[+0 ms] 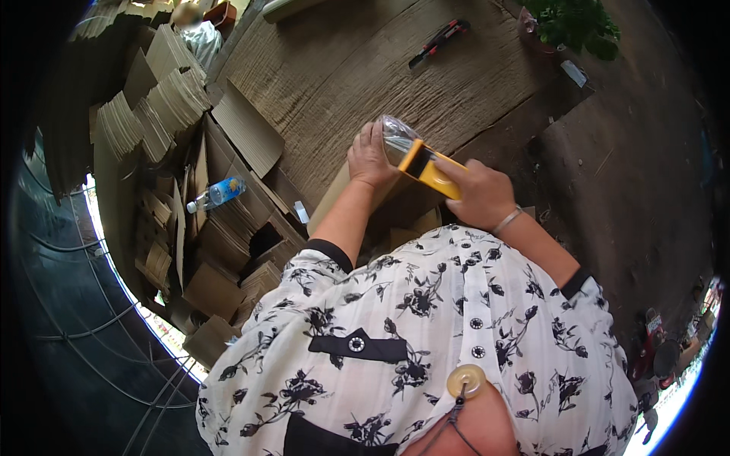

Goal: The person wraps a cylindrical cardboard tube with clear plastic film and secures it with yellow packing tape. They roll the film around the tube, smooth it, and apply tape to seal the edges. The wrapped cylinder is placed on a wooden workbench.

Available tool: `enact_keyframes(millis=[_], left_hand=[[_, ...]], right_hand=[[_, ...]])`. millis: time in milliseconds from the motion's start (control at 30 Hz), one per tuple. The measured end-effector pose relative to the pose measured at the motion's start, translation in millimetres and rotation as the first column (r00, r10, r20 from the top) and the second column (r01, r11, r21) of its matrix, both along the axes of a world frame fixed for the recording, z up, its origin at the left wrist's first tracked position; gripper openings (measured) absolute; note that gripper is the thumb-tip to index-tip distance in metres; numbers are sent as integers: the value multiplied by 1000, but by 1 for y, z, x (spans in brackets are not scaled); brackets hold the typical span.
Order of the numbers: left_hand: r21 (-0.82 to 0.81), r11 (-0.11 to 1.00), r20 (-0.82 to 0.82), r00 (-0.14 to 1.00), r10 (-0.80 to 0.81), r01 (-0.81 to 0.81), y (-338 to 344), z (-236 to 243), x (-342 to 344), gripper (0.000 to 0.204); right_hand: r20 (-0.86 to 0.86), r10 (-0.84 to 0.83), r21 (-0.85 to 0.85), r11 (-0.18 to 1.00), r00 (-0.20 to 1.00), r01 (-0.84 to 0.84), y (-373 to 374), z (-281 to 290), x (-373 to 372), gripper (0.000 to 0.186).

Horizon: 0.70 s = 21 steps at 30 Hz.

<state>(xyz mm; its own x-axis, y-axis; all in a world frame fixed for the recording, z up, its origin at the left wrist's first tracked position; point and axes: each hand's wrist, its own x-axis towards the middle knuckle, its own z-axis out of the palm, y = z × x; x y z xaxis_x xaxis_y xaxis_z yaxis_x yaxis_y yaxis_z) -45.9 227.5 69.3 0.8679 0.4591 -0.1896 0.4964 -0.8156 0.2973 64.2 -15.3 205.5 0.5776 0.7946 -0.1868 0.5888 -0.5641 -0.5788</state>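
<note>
My right hand (487, 194) is closed around a yellow tape dispenser (441, 178) with a dark panel. At its far end is a clear, shiny roll (397, 131) that looks like packing tape. My left hand (369, 158) grips the edge of a tan cardboard piece (338, 194) at the near side of the wooden table, its fingertips right beside the clear roll. My forearm hides part of the cardboard, so its full shape cannot be made out.
A red-and-black utility knife (439, 44) lies on the worn wooden table (327, 83). Stacked cardboard (171, 106) fills the left side, with a plastic bottle (217, 194) lying on it. A green plant (574, 26) stands at the far right. Another person (199, 38) is at the far left.
</note>
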Motion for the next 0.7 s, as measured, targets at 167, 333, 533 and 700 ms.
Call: enact_keyframes(millis=[167, 333, 533, 700], left_hand=[[-289, 956, -74, 995, -70, 46, 36, 32, 19, 118], [-781, 589, -132, 976, 173, -209, 132, -14, 8, 119], [-305, 952, -122, 993, -6, -32, 147, -6, 14, 106], [38, 994, -140, 984, 110, -105, 93, -9, 27, 113]], right_hand=[[-109, -115, -185, 978, 987, 93, -48, -43, -18, 62], [20, -95, 6, 995, 995, 95, 22, -102, -20, 70], [7, -126, -32, 991, 992, 126, 107, -105, -10, 72], [-1, -126, -33, 992, 992, 126, 135, -82, -10, 72]])
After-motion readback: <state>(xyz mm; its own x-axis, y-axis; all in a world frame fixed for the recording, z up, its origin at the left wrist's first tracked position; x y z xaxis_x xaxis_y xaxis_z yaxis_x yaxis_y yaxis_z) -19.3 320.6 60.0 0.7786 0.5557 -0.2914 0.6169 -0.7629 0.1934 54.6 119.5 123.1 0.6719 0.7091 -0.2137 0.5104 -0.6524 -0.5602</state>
